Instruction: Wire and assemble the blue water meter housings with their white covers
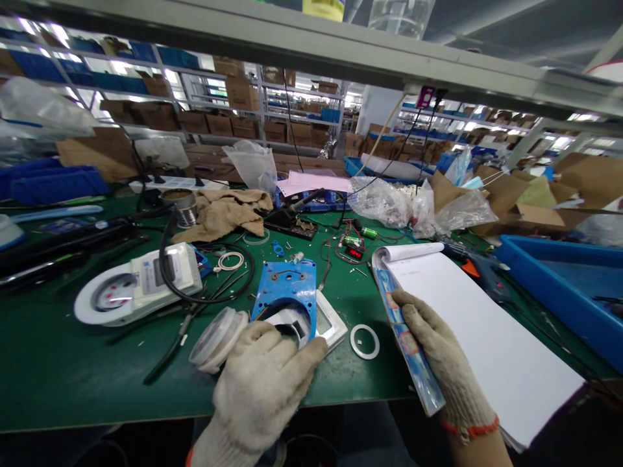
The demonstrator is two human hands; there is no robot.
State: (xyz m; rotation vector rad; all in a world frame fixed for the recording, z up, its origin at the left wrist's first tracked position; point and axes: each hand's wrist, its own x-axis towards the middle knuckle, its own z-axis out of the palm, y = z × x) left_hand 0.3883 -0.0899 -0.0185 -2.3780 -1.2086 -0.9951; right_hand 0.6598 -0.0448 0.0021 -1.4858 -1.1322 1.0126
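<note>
My left hand (265, 383), in a cream knitted glove, curls over the lower edge of a blue plastic housing (286, 285) with a large round opening. Partly under the housing lies a white device with a screen (332, 324). Against the left of that hand is a clear round cover (217, 340). My right hand (440, 353), gloved too, grips the left edge of a paper pad (479, 318), its top sheets rolled back and a blue printed cover along its side. Between the hands lies a white ring (365, 342).
At left, a white meter (146, 282) lies by a black cable (248, 279). Behind are a brown cloth (228, 211), a solder spool (182, 207) and a small red-lit display (354, 253). A glue gun (479, 272) and blue tray (559, 259) stand right. A shelf beam (311, 48) crosses overhead.
</note>
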